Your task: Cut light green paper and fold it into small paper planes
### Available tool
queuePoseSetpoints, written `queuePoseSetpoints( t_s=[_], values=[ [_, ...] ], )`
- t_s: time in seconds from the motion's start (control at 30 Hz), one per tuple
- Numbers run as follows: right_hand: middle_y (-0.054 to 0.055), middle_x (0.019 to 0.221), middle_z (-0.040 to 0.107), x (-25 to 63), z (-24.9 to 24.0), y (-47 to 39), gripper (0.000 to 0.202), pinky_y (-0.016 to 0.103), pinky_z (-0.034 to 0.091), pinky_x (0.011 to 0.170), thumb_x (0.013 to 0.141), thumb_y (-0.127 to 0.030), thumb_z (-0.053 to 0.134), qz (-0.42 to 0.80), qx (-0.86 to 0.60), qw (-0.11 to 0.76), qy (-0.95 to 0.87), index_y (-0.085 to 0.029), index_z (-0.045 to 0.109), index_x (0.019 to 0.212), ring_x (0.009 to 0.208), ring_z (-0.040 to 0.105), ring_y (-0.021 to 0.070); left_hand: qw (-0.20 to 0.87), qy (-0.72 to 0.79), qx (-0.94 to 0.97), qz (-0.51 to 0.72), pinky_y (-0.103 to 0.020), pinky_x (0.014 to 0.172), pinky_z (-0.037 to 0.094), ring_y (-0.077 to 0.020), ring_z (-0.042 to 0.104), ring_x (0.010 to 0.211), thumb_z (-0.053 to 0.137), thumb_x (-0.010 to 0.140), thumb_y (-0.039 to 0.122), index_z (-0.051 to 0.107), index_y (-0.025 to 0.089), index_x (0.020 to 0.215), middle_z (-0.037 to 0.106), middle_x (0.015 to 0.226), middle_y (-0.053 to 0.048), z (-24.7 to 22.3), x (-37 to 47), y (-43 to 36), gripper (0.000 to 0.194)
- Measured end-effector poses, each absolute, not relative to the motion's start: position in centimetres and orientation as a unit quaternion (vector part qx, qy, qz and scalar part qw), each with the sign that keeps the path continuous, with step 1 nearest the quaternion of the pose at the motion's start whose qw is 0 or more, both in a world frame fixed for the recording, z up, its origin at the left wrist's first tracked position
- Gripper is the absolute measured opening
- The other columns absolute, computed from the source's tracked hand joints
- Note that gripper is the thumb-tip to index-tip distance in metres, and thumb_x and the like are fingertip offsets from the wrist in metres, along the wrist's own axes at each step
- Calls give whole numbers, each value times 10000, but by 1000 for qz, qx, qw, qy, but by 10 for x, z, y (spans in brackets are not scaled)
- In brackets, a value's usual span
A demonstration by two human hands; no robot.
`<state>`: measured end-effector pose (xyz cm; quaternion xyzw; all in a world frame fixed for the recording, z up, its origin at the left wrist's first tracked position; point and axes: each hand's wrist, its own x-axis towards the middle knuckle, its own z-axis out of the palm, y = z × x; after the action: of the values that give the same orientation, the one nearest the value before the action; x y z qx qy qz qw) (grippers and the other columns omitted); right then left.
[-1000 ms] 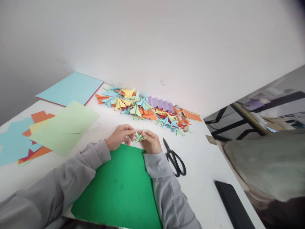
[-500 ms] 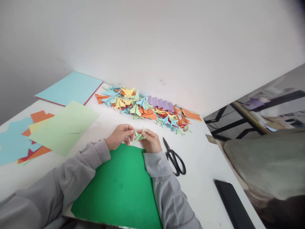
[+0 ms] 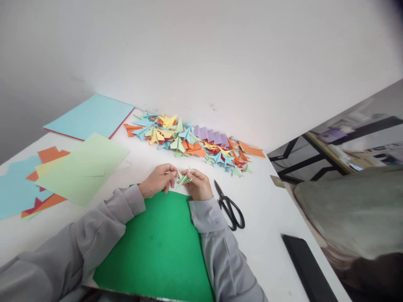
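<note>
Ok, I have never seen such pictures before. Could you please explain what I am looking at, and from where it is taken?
There is no machine here, only a person's bare hands. One camera, worn on the head, takes every picture, looking forward and down. The left hand and right hand hold a small folded green paper between their fingers. Under the forearms is a green board. On the white table lie colourful folded papers, flat sheets and black-handled scissors.
</note>
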<state>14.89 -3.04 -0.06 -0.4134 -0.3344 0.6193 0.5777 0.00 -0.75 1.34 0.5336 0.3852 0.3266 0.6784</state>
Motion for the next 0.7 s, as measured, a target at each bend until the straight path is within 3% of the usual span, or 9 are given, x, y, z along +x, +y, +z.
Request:
queuePoseSetpoints(
  t_s=[0.7],
  values=[
    [-18, 605, 609, 150, -1, -31, 180, 185, 489, 493, 546, -306, 750, 621, -415, 576, -333, -176, 680, 650, 537, 548, 81, 689, 375, 522, 335, -154, 286, 343, -62, 437, 315, 520, 764, 239, 486, 145, 759, 518, 477, 34, 12, 0, -6, 101]
  ],
)
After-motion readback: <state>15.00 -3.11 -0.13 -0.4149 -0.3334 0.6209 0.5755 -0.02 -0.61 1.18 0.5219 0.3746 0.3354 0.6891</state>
